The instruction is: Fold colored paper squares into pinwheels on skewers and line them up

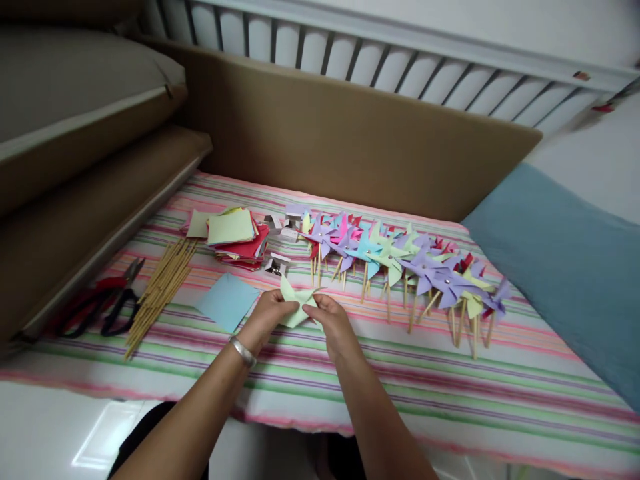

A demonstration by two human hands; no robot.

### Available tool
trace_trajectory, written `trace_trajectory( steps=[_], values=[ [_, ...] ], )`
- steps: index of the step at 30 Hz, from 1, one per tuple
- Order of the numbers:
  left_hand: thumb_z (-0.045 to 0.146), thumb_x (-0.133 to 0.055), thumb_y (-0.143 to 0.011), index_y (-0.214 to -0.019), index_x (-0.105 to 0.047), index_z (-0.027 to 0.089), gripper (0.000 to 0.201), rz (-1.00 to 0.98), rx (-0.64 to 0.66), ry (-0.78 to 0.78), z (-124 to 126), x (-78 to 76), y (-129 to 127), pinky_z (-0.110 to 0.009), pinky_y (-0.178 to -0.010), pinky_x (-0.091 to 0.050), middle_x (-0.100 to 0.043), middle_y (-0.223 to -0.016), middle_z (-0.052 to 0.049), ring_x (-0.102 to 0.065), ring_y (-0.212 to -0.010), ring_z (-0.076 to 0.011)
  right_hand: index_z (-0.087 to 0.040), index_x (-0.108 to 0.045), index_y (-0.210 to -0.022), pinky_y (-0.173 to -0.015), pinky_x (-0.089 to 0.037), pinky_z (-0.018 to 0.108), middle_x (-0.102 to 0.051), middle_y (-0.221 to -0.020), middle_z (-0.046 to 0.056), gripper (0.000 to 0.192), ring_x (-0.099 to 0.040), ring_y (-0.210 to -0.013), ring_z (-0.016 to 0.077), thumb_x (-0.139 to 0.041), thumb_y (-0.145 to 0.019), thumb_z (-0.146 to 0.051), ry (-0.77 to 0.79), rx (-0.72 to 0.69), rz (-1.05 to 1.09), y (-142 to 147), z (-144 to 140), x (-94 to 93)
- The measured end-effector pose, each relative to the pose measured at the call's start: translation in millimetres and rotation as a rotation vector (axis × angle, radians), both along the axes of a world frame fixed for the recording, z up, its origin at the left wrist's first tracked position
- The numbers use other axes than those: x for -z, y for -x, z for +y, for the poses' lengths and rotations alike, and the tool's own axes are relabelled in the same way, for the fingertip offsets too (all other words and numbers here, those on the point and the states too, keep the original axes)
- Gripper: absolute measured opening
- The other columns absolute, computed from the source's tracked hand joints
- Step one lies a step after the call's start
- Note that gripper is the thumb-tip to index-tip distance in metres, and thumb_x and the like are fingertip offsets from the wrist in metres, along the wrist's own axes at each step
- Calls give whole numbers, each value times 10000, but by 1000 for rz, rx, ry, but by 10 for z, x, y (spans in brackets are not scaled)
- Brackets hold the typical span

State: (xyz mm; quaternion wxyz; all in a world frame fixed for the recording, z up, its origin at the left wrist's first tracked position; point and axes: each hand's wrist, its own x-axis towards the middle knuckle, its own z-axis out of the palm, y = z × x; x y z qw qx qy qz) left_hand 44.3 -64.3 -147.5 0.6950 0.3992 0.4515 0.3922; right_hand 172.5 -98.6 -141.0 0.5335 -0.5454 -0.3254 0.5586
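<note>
Fingertips hide the folds of a pale green paper piece, pinched between the left hand and right hand, both curled closed on it.

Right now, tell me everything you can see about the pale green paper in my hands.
The green paper is a thin pale sheet, folded so that pointed flaps stick up and out, like a half-formed pinwheel. It sits just above the striped cloth, in front of the row of pinwheels. The left hand pinches its left side, the right hand its right. No stick is attached that I can see.
</note>
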Motion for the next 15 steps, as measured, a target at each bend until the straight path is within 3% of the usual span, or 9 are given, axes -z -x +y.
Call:
trace_trajectory(
  steps=[7,11,15],
  values=[
    [177,-691,-538,-687,-705,108,165,-62,-34,32,-31,-46,-19,-243,-546,-393,-664,-595,-31,-557,-526,-134,-183,-579,-727,-683,-455,295,-665,-710,-5,190,-608,-707,185,-704,-598,-246,-77,9,-97,22,16,32],
    [153,-675,-530,-710,-717,106,192,-106,-41,56,-36,-46,-12,-243,-548,-407,-680,-618,-39,-571,-532,-139,-196,-596,-802,-736,-472,319,-691,-800,11,247,-629,-773,198,-730,-612,-279,-121,-28,-102,38,10,66],
    [149,-695,-507,-702,-717,92,205,-124,-149,33,35,-75,188,-247,-533,-413,-692,-627,-56,-579,-526,-147,-194,-617,-937,-726,-487,336,-706,-843,46,328,-644,-783,209,-679,-683,-393,-129,24,-220,25,15,104]
  ],
)
